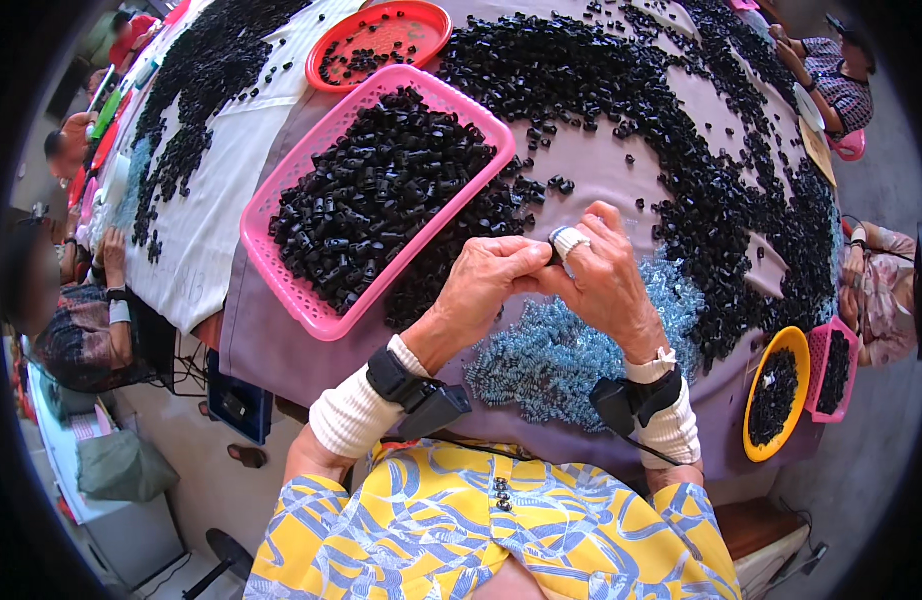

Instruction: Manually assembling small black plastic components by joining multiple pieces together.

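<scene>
Yellow shirt (431,510), hands (486,285) pinched, gripping black piece (555,254)

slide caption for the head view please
Left hand and right hand meet at a small black piece, near a bluish heap and pink basket of black parts.

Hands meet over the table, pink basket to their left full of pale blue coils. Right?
Contents are wrong: head view shows the pink basket full of black pieces; the pale blue coils lie on the table. Left hand and right hand do meet, basket to their left.
</scene>
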`<state>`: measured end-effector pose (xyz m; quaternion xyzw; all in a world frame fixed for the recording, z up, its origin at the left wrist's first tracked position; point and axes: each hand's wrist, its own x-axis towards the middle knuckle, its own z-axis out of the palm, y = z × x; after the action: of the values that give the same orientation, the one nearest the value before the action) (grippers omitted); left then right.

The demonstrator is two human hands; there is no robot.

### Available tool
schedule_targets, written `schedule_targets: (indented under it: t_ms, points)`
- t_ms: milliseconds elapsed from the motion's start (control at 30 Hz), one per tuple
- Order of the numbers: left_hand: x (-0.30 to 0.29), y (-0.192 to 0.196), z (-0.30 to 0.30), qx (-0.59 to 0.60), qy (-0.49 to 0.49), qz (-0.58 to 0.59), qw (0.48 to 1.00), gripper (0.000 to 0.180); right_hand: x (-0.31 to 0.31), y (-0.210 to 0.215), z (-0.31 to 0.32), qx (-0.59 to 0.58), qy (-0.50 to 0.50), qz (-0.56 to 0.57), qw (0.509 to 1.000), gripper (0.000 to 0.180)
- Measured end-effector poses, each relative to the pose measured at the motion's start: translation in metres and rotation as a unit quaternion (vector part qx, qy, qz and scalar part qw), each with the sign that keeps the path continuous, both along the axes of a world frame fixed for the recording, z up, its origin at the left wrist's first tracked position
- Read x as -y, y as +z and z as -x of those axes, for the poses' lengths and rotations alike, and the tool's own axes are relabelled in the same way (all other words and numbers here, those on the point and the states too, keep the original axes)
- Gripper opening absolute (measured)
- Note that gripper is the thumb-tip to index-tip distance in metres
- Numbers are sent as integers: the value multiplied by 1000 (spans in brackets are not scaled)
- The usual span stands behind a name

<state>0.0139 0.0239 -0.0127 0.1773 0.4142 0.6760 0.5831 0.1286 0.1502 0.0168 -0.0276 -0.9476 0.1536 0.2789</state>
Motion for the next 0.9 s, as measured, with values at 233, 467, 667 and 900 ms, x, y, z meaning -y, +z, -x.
schedule_targets:
  t_ms: [233,467,667,900]
  points:
    - [0,7,-2,-19,3,20,1000,28,-3,-4,2,-27,5,24,999,21]
    - [10,4,2,-53,-13,18,998,30,3,-2,1,3,23,11,1000,21]
    - [19,22,8,-54,112,48,991,28,-6,-1,-7,39,6,77,996,44]
    - [44,52,46,-170,232,8,958,39,-23,-4,-13,57,-45,76,994,35]
